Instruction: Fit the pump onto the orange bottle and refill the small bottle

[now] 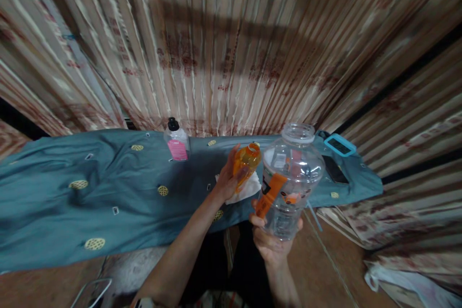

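My left hand [228,179] is closed round a small orange see-through bottle [249,158], whose mouth is uncapped and tilts up to the right. Beneath it a white cloth or tissue [249,189] lies on the teal cover, partly hidden by the bottle. In my right hand [272,240] is a large clear plastic jar [294,173], gripped near its base. The jar stands nearly upright in the air, with an open mouth and an orange label on its side. The two containers are close together, the orange one left of the jar.
A clear bottle with a pink label and black cap [178,143] stands at the back left. On the right lie a light-blue framed device [340,145] and a dark phone [335,170]. The teal cloth [137,183] is wrinkled. Patterned curtains [216,48] hang close behind.
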A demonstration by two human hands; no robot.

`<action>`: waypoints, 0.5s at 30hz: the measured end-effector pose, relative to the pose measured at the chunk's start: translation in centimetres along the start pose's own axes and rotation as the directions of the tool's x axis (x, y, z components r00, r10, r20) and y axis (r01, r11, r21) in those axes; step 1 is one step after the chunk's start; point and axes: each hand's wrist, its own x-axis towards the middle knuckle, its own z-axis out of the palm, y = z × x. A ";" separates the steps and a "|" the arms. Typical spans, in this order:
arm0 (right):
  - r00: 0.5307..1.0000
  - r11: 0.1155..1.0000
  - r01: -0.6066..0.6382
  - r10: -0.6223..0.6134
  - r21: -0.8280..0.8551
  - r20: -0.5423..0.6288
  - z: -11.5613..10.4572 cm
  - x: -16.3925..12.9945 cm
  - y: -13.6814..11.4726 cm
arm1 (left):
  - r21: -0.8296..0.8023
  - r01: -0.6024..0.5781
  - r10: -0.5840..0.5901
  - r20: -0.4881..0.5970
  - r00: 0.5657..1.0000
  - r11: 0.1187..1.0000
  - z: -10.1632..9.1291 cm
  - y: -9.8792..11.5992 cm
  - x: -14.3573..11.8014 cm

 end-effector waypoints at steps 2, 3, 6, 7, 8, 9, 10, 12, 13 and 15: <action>1.000 1.000 -0.002 0.002 0.012 -0.003 0.0 0.0 0.1 | 0.055 -0.039 0.037 0.028 0.999 0.998 0.0 -0.1 0.0; 1.000 1.000 -0.008 0.009 0.020 -0.006 0.1 -0.1 0.1 | 0.086 -0.064 0.061 0.042 0.997 0.994 0.0 -0.1 0.0; 1.000 0.999 -0.013 0.013 0.042 -0.022 0.2 -0.7 0.1 | 0.167 -0.127 0.120 0.052 0.991 0.978 0.1 0.1 -0.1; 1.000 0.999 -0.010 0.011 0.044 -0.027 0.2 -0.9 0.0 | 0.188 -0.148 0.137 0.066 0.988 0.971 0.1 0.2 -0.1; 0.999 0.999 -0.005 0.007 0.043 -0.037 0.2 -1.1 0.0 | 0.197 -0.166 0.153 0.080 0.985 0.966 0.1 0.4 -0.2; 0.999 0.999 0.000 0.002 0.039 -0.052 0.2 -1.4 -0.1 | 0.206 -0.184 0.168 0.091 0.981 0.961 0.1 0.5 -0.2; 0.998 1.000 0.008 -0.006 0.029 -0.068 0.1 -1.7 -0.2 | 0.216 -0.202 0.184 0.100 0.978 0.955 0.2 0.6 -0.2; 0.993 1.000 0.026 -0.026 -0.004 -0.112 0.1 -2.4 -0.3 | 0.238 -0.219 0.198 0.108 0.974 0.946 0.2 0.8 -0.3; 0.989 0.999 0.038 -0.041 -0.026 -0.142 0.1 -2.7 -0.4 | 0.246 -0.219 0.198 0.107 0.974 0.944 0.2 0.9 -0.3; 0.976 0.996 0.058 -0.072 -0.074 -0.205 0.1 -3.5 -0.6 | 0.245 -0.208 0.187 0.104 0.977 0.947 0.3 0.9 -0.3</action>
